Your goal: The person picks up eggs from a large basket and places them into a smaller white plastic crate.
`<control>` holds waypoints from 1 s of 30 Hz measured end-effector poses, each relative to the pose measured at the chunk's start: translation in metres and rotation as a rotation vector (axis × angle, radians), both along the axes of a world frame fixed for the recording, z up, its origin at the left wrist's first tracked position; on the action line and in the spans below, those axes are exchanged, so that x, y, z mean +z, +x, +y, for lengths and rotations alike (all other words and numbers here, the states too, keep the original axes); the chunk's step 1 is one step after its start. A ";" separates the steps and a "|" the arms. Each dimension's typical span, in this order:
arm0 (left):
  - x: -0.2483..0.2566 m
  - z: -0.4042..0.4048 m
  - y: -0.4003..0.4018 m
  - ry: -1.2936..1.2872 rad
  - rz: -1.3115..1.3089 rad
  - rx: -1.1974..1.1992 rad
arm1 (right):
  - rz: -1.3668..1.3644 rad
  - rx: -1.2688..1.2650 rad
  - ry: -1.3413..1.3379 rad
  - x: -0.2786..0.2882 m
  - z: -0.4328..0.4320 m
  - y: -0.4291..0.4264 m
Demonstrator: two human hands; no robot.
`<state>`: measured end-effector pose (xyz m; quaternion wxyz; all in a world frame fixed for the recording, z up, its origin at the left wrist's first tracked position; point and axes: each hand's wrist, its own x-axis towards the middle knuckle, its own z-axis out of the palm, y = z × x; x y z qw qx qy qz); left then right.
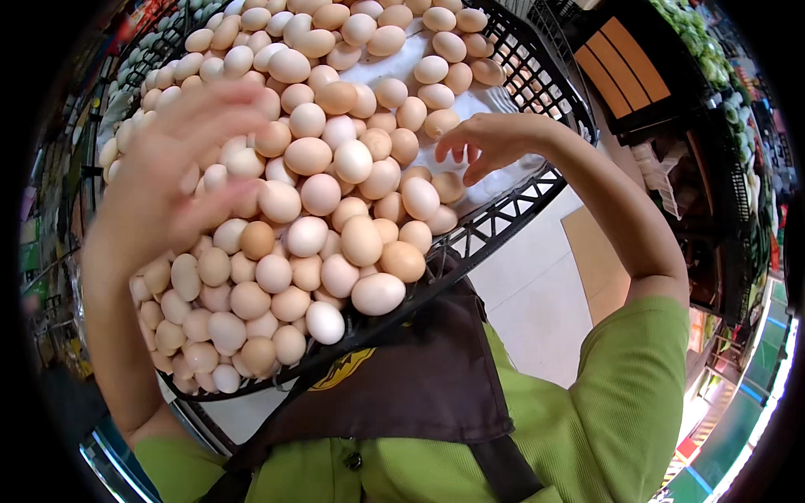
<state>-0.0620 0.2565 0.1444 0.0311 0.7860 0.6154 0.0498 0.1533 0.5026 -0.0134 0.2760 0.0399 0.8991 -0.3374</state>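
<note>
Many loose eggs [306,156], cream to brown, are heaped in a black plastic crate [453,270] with lattice sides. Above the left part of the heap is my left hand [182,157], blurred, its fingers spread and curved, with nothing seen between them. My right hand [490,144] hangs over the crate's right part, fingers bent down and apart, close to a few eggs and holding none. White padding [503,173] shows beneath it. Whether either hand touches an egg I cannot tell.
More eggs [525,78] lie beyond the crate's right side. Black shelving with an orange-slatted box [622,66] and green vegetables [692,41] stands at the right. Pale floor tiles [534,302] and a flat tan piece [594,258] show below. Bluish-green eggs line the far left.
</note>
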 end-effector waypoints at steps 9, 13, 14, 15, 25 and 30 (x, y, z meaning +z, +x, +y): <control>-0.079 0.048 0.096 -0.279 -0.158 0.025 | 0.311 0.316 -0.003 -0.036 -0.008 -0.012; -0.116 0.067 0.109 -0.321 -0.132 0.077 | 0.270 0.443 0.094 -0.023 0.006 -0.010; -0.124 0.069 0.110 -0.340 -0.116 0.079 | 0.253 0.361 0.027 -0.021 0.017 -0.007; -0.133 0.070 0.110 -0.348 -0.117 0.070 | 0.237 0.274 -0.040 -0.016 0.028 -0.002; -0.143 0.073 0.118 -0.399 -0.142 0.037 | -0.116 -0.334 -1.033 0.003 0.042 0.013; -0.140 0.065 0.124 -0.306 -0.202 0.035 | -0.167 -0.401 -0.870 0.001 0.022 0.000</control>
